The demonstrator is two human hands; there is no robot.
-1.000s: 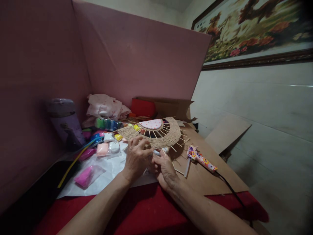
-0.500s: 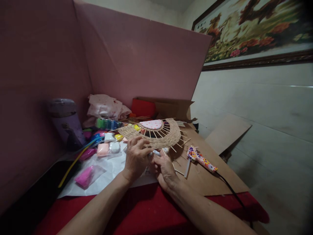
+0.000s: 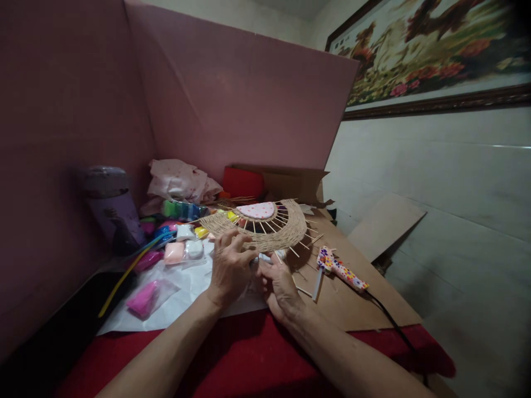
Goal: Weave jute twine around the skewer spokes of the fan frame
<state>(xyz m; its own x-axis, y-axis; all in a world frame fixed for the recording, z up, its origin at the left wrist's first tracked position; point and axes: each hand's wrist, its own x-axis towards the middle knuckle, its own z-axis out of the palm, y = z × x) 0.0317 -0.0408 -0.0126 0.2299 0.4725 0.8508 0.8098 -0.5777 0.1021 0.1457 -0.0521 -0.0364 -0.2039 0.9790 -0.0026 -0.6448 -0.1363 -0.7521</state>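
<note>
A half-round fan frame (image 3: 292, 235) of thin wooden sticks wound with tan twine is tilted up before me, its stick ends poking past the outer edge. At its centre sits a half-circle of pink dotted cloth (image 3: 256, 210). My left hand (image 3: 232, 268) is closed at the lower edge of the twine band, fingertips against it. Just right of it, my right hand (image 3: 280, 284) is pinched close under the same edge, by a stick end. What lies between the right fingertips is hidden. A flower-patterned glue gun (image 3: 342, 269) rests to the right.
Brown cardboard (image 3: 373, 309) lies over a red cloth (image 3: 249, 354). At left are packets of coloured clay (image 3: 174, 253), a pink clay bag (image 3: 145, 298), yellow and blue strips (image 3: 124, 279) and a purple tumbler (image 3: 114, 210). Pink boards (image 3: 244, 99) stand behind.
</note>
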